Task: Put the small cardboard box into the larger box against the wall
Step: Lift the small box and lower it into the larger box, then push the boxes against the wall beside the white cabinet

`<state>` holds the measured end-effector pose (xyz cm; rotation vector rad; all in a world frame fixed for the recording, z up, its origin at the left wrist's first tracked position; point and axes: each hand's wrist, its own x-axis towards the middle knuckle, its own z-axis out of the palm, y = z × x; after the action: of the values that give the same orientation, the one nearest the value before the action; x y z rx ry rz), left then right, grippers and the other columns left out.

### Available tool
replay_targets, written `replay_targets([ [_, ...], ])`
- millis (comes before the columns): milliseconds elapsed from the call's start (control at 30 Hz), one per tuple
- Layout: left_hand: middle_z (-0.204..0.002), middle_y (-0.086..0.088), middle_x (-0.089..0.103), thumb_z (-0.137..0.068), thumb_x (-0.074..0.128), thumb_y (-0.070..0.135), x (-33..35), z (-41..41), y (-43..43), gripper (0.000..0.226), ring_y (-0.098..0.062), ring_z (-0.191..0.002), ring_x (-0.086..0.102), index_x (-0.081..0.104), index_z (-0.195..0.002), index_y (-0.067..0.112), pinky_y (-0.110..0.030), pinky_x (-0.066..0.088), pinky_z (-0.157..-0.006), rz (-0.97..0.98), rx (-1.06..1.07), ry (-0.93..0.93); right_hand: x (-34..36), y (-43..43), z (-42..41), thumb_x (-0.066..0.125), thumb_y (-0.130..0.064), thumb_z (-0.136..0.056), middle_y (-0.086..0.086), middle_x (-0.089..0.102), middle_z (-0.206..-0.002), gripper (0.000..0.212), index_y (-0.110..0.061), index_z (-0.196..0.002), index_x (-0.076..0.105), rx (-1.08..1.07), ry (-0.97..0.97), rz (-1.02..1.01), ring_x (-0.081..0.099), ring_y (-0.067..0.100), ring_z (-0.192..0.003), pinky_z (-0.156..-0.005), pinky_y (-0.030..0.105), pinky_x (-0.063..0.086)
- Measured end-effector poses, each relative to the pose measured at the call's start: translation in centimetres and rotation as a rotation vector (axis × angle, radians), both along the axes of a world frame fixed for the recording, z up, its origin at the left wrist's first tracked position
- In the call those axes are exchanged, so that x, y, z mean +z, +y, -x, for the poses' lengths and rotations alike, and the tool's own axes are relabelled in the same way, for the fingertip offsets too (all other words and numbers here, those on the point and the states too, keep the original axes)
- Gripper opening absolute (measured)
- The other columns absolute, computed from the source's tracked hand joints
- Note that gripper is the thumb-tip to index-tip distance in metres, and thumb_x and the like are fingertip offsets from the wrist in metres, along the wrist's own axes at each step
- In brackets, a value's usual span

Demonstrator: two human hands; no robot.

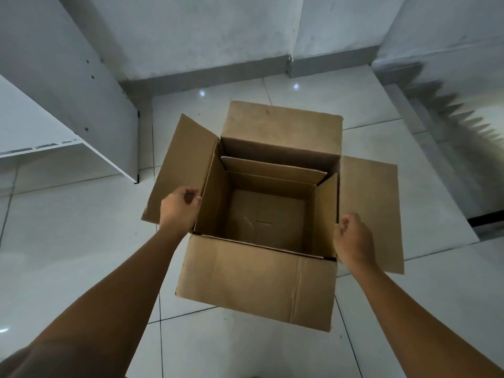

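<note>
The larger cardboard box [256, 282] stands on the tiled floor with all its flaps folded outward. The small cardboard box [266, 219] sits inside it, open and empty, with its far flap leaning in and its right flap upright. My left hand [180, 210] is beside the small box's left wall, fingers curled, with no finger over the edge. My right hand [353, 240] is beside the upright right flap, also curled into a loose fist. Neither hand visibly grips the cardboard.
A white shelf unit [81, 110] stands to the left on the floor. The grey wall and skirting [218, 69] run behind the boxes. A ledge or step with a jagged shadow [436, 105] lies to the right. Glossy floor tiles surround the boxes.
</note>
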<state>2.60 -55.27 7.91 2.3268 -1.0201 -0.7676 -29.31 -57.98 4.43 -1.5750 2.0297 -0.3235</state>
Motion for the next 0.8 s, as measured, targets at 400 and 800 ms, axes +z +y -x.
replay_targets([
  [400, -0.160, -0.001, 0.024, -0.084, 0.056, 0.054, -9.1, 3.8, 7.7, 0.071, -0.022, -0.151, 0.009, 0.034, -0.146, 0.027, -0.044, 0.011, -0.121, -0.208, -0.500, -0.262, -8.1, 7.2, 1.5, 0.000, -0.088, -0.063, 0.025, 0.018, -0.154, 0.114, -0.014, -0.141, 0.038, 0.431, 0.330, -0.014, 0.011, 0.044, -0.143, -0.113, 0.060, 0.013],
  [800, -0.140, -0.008, 0.051, -0.087, 0.054, 0.046, -15.3, 2.6, 4.5, 0.051, -0.028, -0.143, 0.030, 0.056, -0.128, 0.016, -0.047, 0.012, -0.120, 0.153, -0.356, -0.422, -13.4, 2.0, -0.3, 0.018, -0.077, -0.078, 0.028, 0.036, -0.144, 0.083, -0.011, -0.112, 0.055, 0.433, 0.346, 0.334, 0.021, 0.047, -0.135, -0.107, 0.065, 0.011],
])
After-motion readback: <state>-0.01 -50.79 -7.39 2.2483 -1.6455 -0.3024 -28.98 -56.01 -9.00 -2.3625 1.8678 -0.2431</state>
